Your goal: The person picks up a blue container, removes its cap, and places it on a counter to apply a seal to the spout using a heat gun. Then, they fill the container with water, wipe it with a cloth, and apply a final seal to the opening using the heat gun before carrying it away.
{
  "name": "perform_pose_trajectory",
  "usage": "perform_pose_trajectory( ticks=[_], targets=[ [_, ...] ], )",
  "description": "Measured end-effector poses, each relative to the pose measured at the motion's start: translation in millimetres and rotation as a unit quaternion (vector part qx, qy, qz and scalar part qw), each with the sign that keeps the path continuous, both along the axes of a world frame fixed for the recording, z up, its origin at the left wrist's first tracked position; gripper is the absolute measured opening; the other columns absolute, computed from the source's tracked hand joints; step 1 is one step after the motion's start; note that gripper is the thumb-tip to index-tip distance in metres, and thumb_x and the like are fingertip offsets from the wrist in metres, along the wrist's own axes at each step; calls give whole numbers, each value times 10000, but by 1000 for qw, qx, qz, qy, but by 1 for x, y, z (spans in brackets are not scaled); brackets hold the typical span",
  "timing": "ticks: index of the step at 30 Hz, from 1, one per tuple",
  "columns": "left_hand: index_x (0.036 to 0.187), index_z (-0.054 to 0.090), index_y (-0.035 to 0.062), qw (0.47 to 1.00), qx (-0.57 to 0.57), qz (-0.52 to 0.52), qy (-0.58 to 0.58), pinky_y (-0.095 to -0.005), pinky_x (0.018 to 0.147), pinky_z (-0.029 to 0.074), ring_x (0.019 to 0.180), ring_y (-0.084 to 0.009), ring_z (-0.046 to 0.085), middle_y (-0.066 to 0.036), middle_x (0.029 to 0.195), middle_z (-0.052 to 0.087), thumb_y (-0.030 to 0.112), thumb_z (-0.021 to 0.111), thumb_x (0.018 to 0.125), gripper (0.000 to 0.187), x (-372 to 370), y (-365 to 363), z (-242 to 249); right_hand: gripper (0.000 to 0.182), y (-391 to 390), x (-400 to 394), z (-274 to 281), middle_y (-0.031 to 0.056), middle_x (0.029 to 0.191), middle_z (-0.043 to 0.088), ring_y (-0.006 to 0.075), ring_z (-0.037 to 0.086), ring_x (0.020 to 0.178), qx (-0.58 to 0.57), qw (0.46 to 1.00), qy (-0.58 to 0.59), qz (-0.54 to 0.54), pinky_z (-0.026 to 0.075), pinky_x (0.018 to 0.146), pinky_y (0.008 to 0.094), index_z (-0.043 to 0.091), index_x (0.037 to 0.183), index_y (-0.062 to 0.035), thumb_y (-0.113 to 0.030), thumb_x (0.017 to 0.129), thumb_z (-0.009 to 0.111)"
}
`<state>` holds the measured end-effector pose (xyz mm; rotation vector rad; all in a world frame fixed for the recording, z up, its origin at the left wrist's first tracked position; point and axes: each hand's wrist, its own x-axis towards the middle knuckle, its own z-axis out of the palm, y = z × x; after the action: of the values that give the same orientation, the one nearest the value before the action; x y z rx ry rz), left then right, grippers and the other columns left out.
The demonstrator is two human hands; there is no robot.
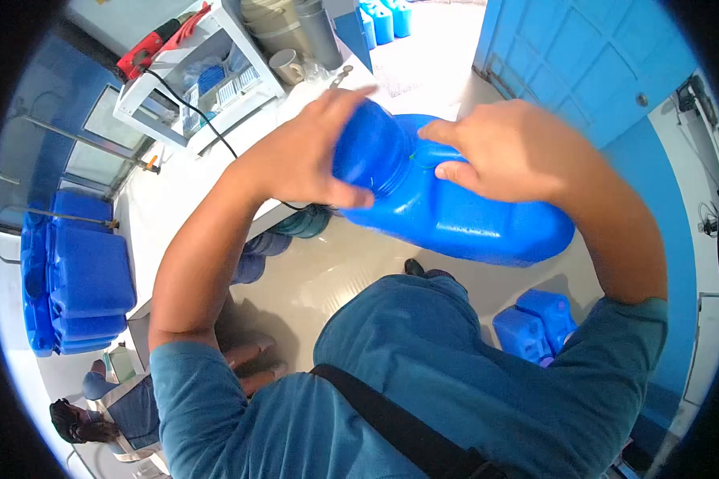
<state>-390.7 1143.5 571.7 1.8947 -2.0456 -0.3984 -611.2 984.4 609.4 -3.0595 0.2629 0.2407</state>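
1. While the blue jerrycan (pixel 455 215) hangs in the air above the floor, off the white table (pixel 184 199), both hands carry all its weight — nothing rests beneath it.
2. At the can's neck end, the left hand (pixel 303 156) is wrapped around the blue cap (pixel 371 148), fingers curled over the top and thumb pressed along its lower edge.
3. Over the handle near the shoulder, the right hand (pixel 507 148) is closed, with thumb and forefinger pinched together at a small greenish spot; what that spot is I cannot tell.
4. Smooth plastic held at one end could slip, I'd say, since the far end sticks out unsupported toward the person's chest.
5. If the cap gives suddenly, the left hand might jerk toward the mug (pixel 286 65) and the black cable (pixel 200 116) on the table.
6. More blue cans (pixel 535 319) stand on the floor below — a dropped can would likely hit them.
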Motion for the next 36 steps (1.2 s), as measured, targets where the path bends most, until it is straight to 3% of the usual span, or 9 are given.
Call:
perform_pose_trajectory(
  ticks=[3, 5, 11, 13, 15, 16, 18, 20, 36],
  targets=[
    [1566, 161, 100, 964, -13, 154, 216, -499, 1020, 440, 1319, -369, 437, -253, 1462, 385, 426, 873, 635, 1217, 23, 14, -39, 467, -38, -4, -38, 219, 1091, 684, 398, 647, 1023, 41, 995, 77, -53, 511, 900, 488, 616, 1290, -100, -359, 901, 614],
    [1578, 119, 130, 934, 56, 199, 291, -477, 987, 453, 1329, -375, 409, -259, 1484, 345, 516, 868, 621, 1274, 24, 40, -56, 485, -79, -16, -86, 220, 1159, 670, 394, 636, 1075, 52, 985, 142, -80, 502, 937, 485, 616, 1296, -100, -383, 903, 600],
    [1570, 81, 51, 894, 177, 223, 344, -487, 1107, 362, 1389, -376, 357, -251, 1491, 335, 480, 911, 639, 1319, 26, 137, -155, 487, -168, -84, -215, 154, 1198, 680, 356, 640, 1113, 18, 893, 400, -207, 504, 960, 478, 713, 1167, -95, -455, 840, 670],
    [1567, 79, 31, 811, 204, 335, 433, -464, 1123, 341, 1384, -358, 365, -245, 1489, 340, 481, 894, 664, 1297, 12, 161, -172, 493, -192, -116, -257, 142, 1193, 687, 339, 653, 1093, -22, 876, 442, -193, 510, 949, 467, 722, 1162, -119, -468, 815, 694],
    [1575, 66, 56, 801, 208, 349, 440, -459, 1084, 376, 1350, -357, 395, -244, 1492, 329, 464, 886, 675, 1284, 13, 195, -200, 511, -206, -145, -279, 124, 1202, 690, 318, 664, 1085, -66, 844, 505, -171, 516, 944, 454, 723, 1178, -160, -479, 779, 738],
    [1583, 53, 82, 793, 198, 372, 440, -455, 1046, 411, 1316, -357, 425, -243, 1496, 317, 447, 878, 687, 1272, 9, 209, -210, 526, -214, -157, -287, 117, 1217, 686, 313, 660, 1096, -68, 827, 534, -163, 514, 950, 454, 716, 1198, -177, -476, 768, 758],
    [1581, 57, 71, 761, 217, 396, 466, -445, 1033, 417, 1299, -343, 435, -229, 1488, 327, 460, 870, 690, 1268, -7, 216, -203, 507, -232, -158, -305, 138, 1230, 674, 341, 640, 1127, -50, 705, 651, -276, 503, 967, 468, 703, 1212, -171, -444, 788, 758],
    [1580, 60, 60, 727, 219, 435, 484, -435, 1020, 423, 1282, -329, 446, -214, 1480, 337, 472, 862, 694, 1264, -16, 225, -206, 505, -250, -170, -321, 139, 1229, 674, 343, 638, 1128, -58, 673, 681, -281, 502, 968, 469, 702, 1213, -170, -442, 790, 757],
    [1572, 70, 32, 700, 207, 510, 454, -386, 1011, 418, 1259, -269, 451, -189, 1484, 343, 539, 872, 664, 1313, -59, 228, -188, 489, -257, -194, -446, 154, 1225, 671, 359, 627, 1142, -27, 693, 685, -221, 496, 978, 475, 694, 1217, -162, -422, 806, 748]
  ],
)
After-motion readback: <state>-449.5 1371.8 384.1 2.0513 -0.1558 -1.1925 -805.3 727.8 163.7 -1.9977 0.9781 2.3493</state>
